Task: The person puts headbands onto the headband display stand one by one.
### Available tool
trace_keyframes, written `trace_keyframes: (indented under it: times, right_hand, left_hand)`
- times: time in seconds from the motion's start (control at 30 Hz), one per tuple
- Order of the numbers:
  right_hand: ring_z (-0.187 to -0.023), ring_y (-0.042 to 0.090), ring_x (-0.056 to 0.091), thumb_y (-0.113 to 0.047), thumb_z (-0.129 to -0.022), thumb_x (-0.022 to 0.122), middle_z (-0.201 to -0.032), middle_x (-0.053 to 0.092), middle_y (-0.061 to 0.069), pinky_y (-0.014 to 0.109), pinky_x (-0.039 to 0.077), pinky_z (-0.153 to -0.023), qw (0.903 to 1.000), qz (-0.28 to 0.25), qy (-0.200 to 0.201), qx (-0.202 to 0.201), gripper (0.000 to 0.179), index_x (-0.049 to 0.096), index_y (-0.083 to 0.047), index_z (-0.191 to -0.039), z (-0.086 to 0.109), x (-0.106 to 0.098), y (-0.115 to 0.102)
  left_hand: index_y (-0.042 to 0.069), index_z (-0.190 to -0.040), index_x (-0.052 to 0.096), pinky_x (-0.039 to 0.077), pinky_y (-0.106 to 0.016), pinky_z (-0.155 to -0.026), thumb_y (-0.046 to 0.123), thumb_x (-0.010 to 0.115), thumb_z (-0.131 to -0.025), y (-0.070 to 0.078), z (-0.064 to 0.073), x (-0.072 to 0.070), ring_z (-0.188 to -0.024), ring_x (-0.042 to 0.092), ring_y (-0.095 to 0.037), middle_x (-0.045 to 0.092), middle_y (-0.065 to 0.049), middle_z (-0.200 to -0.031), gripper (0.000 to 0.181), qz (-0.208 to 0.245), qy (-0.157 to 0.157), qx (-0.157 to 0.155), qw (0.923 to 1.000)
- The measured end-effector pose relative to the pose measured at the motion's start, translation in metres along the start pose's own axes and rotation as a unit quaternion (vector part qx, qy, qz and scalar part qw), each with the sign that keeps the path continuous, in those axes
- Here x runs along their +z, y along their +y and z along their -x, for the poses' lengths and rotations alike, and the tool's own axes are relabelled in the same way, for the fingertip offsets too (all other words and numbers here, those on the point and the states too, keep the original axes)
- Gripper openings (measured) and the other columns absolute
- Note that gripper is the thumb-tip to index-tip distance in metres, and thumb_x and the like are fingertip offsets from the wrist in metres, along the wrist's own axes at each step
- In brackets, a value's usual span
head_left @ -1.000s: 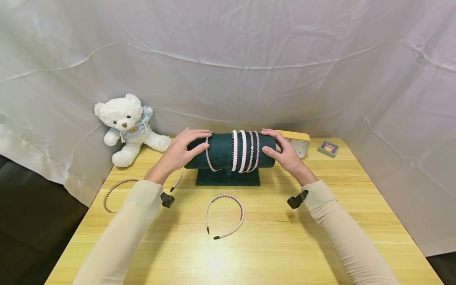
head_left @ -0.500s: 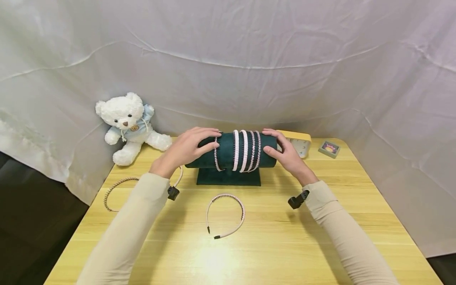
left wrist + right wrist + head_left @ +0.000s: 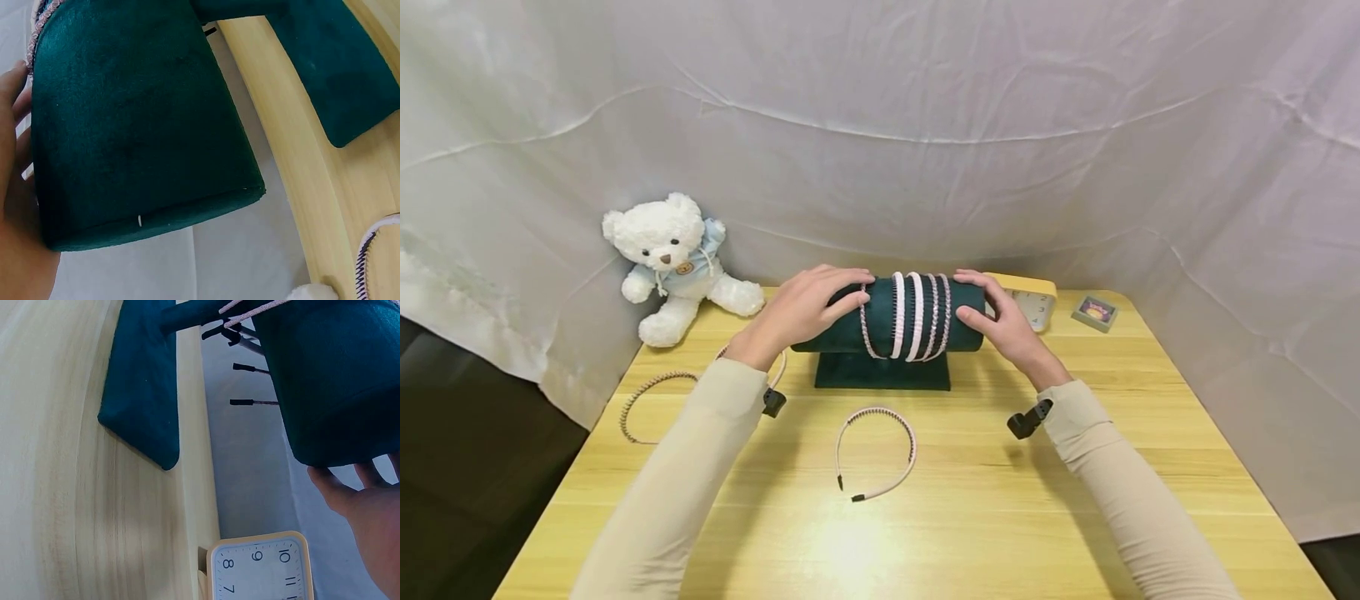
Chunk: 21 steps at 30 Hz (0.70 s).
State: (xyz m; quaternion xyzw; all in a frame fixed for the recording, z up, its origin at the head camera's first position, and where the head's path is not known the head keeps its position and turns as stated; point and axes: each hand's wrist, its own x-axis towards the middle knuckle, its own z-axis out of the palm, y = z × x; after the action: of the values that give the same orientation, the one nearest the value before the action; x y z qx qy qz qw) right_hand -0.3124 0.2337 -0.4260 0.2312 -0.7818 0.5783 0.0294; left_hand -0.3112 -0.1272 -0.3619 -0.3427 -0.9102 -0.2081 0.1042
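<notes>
The left hand [image 3: 808, 308] pinches a beaded headband [image 3: 867, 329] at the 9 o'clock part of a dark green velvet headband stand [image 3: 881, 321], thumb in front and fingers on top. The right hand [image 3: 1007, 329] grasps the stand's 3 o'clock end, thumb in front, fingers curved over the top and back.

The gripped headband sits around the stand's roll, which is raised above a flat green base [image 3: 883, 375] on a wood-grain table [image 3: 1000, 500]. Toward 3 o'clock along the roll sit 2 white headbands [image 3: 898, 317] and 2 more beaded headbands [image 3: 946, 317], close beside each other. The right wrist view shows black headband tips [image 3: 240, 367] poking out under the roll.

From the stand, a loose pale pink headband [image 3: 912, 454] lies at 6 o'clock. A brownish headband [image 3: 625, 417] lies at 8 o'clock, partly behind the left sleeve [image 3: 677, 492]. Just past 9 o'clock sits a white teddy bear [image 3: 673, 307] in a blue hoodie. At 3 o'clock stands a yellow-framed clock [image 3: 1040, 304], with a small grey box [image 3: 1096, 313] farther out.
</notes>
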Motion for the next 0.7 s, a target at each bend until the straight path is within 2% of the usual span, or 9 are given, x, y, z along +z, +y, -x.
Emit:
trace_keyframes:
  times: [0.17, 0.3, 0.47, 0.7]
  right_hand:
    - [-0.152, 0.03, 0.042, -0.015, -0.108, 0.067, -0.172, 0.039, 0.002, 0.028, 0.047, -0.111, 1.0, 0.003, 0.001, -0.001, 0.055, 0.052, -0.021, -0.16, 0.0, -0.001, 0.001]
    - [-0.152, 0.029, 0.042, -0.017, -0.108, 0.068, -0.172, 0.039, 0.0, 0.03, 0.046, -0.112, 1.0, 0.003, 0.0, 0.002, 0.055, 0.052, -0.022, -0.161, 0.0, -0.001, 0.002]
    - [-0.153, 0.029, 0.042, -0.019, -0.108, 0.068, -0.173, 0.037, -0.001, 0.03, 0.047, -0.111, 1.0, -0.002, -0.008, 0.005, 0.055, 0.051, -0.023, -0.161, 0.001, 0.0, 0.002]
    - [-0.151, 0.03, 0.043, -0.019, -0.109, 0.067, -0.173, 0.036, -0.001, 0.029, 0.048, -0.109, 1.0, 0.001, -0.004, 0.007, 0.056, 0.05, -0.024, -0.162, 0.001, -0.001, 0.002]
  left_hand:
    - [0.024, -0.153, 0.065, 0.045, -0.053, -0.122, 0.047, 0.057, -0.113, 0.001, -0.002, 0.0, -0.142, 0.06, -0.028, 0.067, 0.0, -0.153, 0.046, -0.003, -0.007, -0.007, 0.9999]
    - [0.024, -0.153, 0.065, 0.044, -0.052, -0.123, 0.047, 0.056, -0.114, 0.0, -0.001, 0.0, -0.143, 0.058, -0.027, 0.066, 0.0, -0.154, 0.046, 0.015, 0.0, -0.013, 0.9998]
    - [0.025, -0.146, 0.071, 0.046, -0.049, -0.121, 0.042, 0.058, -0.114, -0.002, 0.007, -0.006, -0.138, 0.061, -0.025, 0.071, 0.0, -0.146, 0.039, 0.049, 0.035, -0.016, 0.9981]
    - [0.02, -0.139, 0.075, 0.048, -0.05, -0.117, 0.034, 0.068, -0.11, -0.007, 0.028, -0.023, -0.133, 0.063, -0.025, 0.075, -0.001, -0.137, 0.033, 0.083, 0.078, -0.003, 0.9935]
